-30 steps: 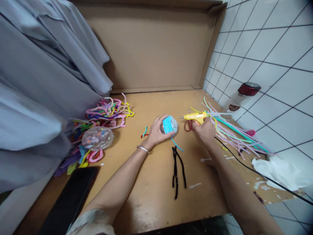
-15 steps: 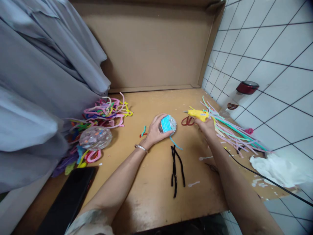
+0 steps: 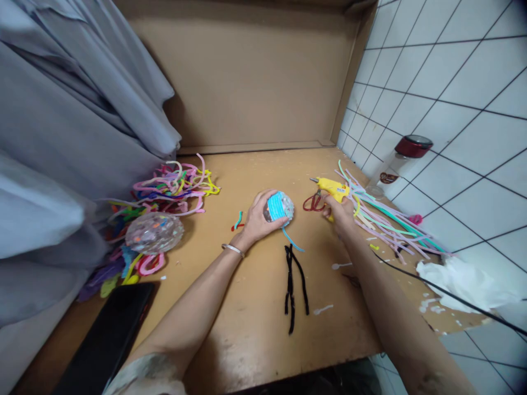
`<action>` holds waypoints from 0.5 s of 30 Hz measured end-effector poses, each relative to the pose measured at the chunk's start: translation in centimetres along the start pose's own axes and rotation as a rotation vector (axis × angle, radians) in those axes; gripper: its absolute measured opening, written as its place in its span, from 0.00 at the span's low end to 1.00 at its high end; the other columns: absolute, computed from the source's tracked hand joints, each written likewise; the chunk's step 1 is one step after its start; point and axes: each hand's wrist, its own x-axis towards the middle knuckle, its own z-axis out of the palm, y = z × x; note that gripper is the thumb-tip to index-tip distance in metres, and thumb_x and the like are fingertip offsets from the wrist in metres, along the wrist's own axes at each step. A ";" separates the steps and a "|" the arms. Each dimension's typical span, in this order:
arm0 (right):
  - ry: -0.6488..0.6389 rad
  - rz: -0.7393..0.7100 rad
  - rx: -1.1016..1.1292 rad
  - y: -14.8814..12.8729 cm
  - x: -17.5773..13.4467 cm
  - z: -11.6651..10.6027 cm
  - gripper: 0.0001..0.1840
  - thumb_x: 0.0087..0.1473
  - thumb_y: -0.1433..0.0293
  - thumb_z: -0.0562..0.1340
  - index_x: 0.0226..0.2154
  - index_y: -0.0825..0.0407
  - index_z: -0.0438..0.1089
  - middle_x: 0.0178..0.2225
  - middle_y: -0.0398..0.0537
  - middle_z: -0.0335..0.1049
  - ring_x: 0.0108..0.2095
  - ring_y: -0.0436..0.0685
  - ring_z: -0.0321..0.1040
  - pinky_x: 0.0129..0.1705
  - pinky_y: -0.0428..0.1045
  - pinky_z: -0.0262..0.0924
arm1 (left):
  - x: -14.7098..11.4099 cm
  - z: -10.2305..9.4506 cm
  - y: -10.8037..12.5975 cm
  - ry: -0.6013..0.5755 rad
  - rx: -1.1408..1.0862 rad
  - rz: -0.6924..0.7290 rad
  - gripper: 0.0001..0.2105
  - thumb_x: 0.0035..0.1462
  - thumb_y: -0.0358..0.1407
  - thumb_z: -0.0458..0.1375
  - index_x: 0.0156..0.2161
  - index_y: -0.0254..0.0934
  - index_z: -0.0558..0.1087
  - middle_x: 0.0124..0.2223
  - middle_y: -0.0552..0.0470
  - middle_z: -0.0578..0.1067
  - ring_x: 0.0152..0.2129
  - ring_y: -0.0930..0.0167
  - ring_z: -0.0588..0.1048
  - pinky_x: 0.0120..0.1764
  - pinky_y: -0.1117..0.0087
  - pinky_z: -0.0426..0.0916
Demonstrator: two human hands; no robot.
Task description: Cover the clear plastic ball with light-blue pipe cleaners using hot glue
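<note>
My left hand is closed around a ball of clear, lumpy material partly wrapped in bright blue pipe cleaner. A loose end of the blue pipe cleaner trails from it onto the table. My right hand has its fingers wrapped about the handle of a yellow glue gun, whose nozzle points left toward the back. Red-handled scissors lie right beside its fingertips. Black pipe cleaner pieces rest on the table in front of the ball.
Tangled colourful pipe cleaners and another clear lumpy ball lie left, near a black phone. Straight pipe cleaners, a red-lidded jar and white tissue are at right. A black cord crosses the right edge.
My right hand has shifted slightly left and down, with its fingers now further round the glue gun, which has tilted a little. My left hand still holds the ball.
</note>
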 end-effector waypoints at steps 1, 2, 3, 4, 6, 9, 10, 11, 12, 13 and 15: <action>0.000 0.042 0.045 0.0 0.2 0.4 0.13 0.45 0.62 0.66 0.31 0.52 0.66 0.17 0.36 0.66 0.14 0.46 0.63 0.15 0.40 0.55 | 0.0 0.0 -0.1 0.003 0.003 -0.006 0.34 0.50 0.48 0.67 0.59 0.39 0.64 0.59 0.41 0.70 0.58 0.56 0.69 0.60 0.50 0.65; -0.001 0.082 0.098 0.0 0.3 0.8 0.13 0.45 0.63 0.66 0.32 0.51 0.66 0.19 0.37 0.68 0.15 0.47 0.66 0.15 0.40 0.57 | 0.0 0.1 -0.1 0.004 0.005 -0.011 0.34 0.50 0.48 0.67 0.59 0.39 0.64 0.59 0.41 0.70 0.58 0.56 0.69 0.60 0.50 0.65; -0.001 0.116 0.138 -0.1 0.5 1.2 0.14 0.45 0.64 0.67 0.33 0.51 0.65 0.21 0.38 0.70 0.15 0.47 0.67 0.14 0.40 0.58 | 0.0 0.1 -0.1 0.004 0.007 -0.015 0.34 0.50 0.48 0.67 0.60 0.39 0.64 0.59 0.41 0.70 0.58 0.56 0.69 0.60 0.50 0.65; -0.004 0.142 0.155 -0.2 0.7 1.5 0.14 0.46 0.64 0.68 0.33 0.51 0.65 0.21 0.38 0.70 0.15 0.47 0.68 0.14 0.40 0.58 | 0.0 0.1 -0.2 0.004 0.007 -0.017 0.34 0.50 0.48 0.67 0.60 0.39 0.64 0.60 0.42 0.70 0.58 0.56 0.69 0.60 0.50 0.65; 0.016 0.168 0.145 -0.5 1.0 2.1 0.12 0.47 0.65 0.68 0.31 0.51 0.64 0.20 0.37 0.69 0.14 0.47 0.67 0.13 0.39 0.57 | 0.0 0.1 -0.1 0.003 0.005 -0.021 0.34 0.51 0.47 0.67 0.60 0.40 0.64 0.60 0.42 0.70 0.58 0.57 0.69 0.60 0.51 0.65; 0.021 0.156 0.093 -0.7 1.4 2.0 0.10 0.48 0.67 0.66 0.26 0.51 0.64 0.15 0.35 0.64 0.11 0.45 0.61 0.10 0.39 0.53 | 0.1 0.0 -0.1 0.004 -0.004 -0.024 0.33 0.51 0.47 0.67 0.60 0.40 0.64 0.60 0.42 0.70 0.58 0.57 0.69 0.60 0.51 0.65; 0.005 0.156 0.079 -0.8 1.5 1.7 0.10 0.48 0.67 0.66 0.25 0.51 0.64 0.13 0.35 0.63 0.10 0.45 0.59 0.09 0.39 0.51 | 0.1 -0.1 0.0 0.003 -0.007 -0.025 0.33 0.51 0.47 0.67 0.60 0.40 0.64 0.60 0.42 0.70 0.58 0.57 0.69 0.60 0.51 0.65; -0.017 0.162 0.063 -0.8 1.6 1.3 0.09 0.47 0.67 0.66 0.25 0.51 0.65 0.13 0.35 0.63 0.09 0.45 0.58 0.08 0.40 0.51 | 0.1 -0.1 0.0 0.002 -0.009 -0.026 0.33 0.51 0.47 0.67 0.60 0.40 0.64 0.60 0.42 0.70 0.58 0.57 0.70 0.60 0.52 0.65; -0.035 0.171 0.041 -0.9 1.7 0.8 0.09 0.46 0.67 0.67 0.25 0.52 0.65 0.13 0.36 0.64 0.09 0.46 0.57 0.07 0.41 0.50 | 0.1 -0.1 0.0 0.001 -0.010 -0.028 0.33 0.51 0.47 0.67 0.60 0.40 0.64 0.60 0.42 0.70 0.57 0.57 0.70 0.60 0.52 0.66; -0.046 0.176 0.012 -0.9 1.7 0.3 0.09 0.45 0.67 0.67 0.25 0.52 0.66 0.13 0.37 0.65 0.09 0.47 0.58 0.08 0.41 0.51 | 0.2 -0.1 0.0 0.000 -0.010 -0.032 0.33 0.51 0.47 0.67 0.60 0.40 0.64 0.60 0.42 0.70 0.57 0.57 0.70 0.60 0.52 0.66; -0.025 0.133 -0.081 -0.9 1.8 -0.6 0.10 0.43 0.66 0.68 0.24 0.52 0.66 0.13 0.37 0.65 0.10 0.49 0.61 0.09 0.42 0.53 | 0.2 -0.1 -0.1 0.000 -0.009 -0.039 0.33 0.51 0.47 0.67 0.60 0.40 0.64 0.60 0.42 0.70 0.57 0.57 0.70 0.59 0.52 0.66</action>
